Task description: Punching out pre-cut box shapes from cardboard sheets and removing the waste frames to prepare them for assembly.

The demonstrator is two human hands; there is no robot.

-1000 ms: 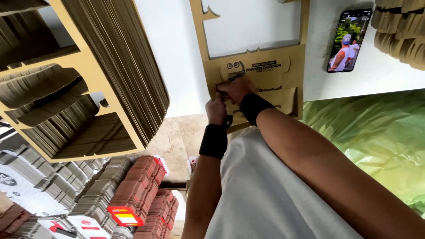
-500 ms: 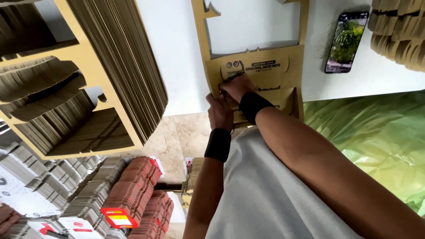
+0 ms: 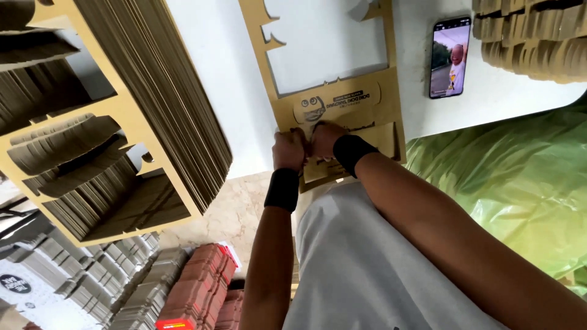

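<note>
A brown die-cut cardboard sheet (image 3: 342,104) with a large cut-out window lies on the white table (image 3: 232,73), its near end hanging over the table's edge. My left hand (image 3: 288,150) and my right hand (image 3: 326,138), each with a black wristband, are side by side and closed on the sheet's near printed part. The fingers pinch the cardboard where a tan flap (image 3: 379,137) sticks out to the right of my right wrist.
A tall stack of die-cut cardboard sheets (image 3: 128,116) stands on the left. Another cardboard stack (image 3: 532,36) is at the top right, with a phone (image 3: 450,56) showing a video beside it. Green plastic sheeting (image 3: 513,183) hangs at the right. Folded box stacks (image 3: 195,287) lie on the floor.
Both hands have drawn closer together on the sheet's near end. The view has shifted slightly and the phone's picture has changed.
</note>
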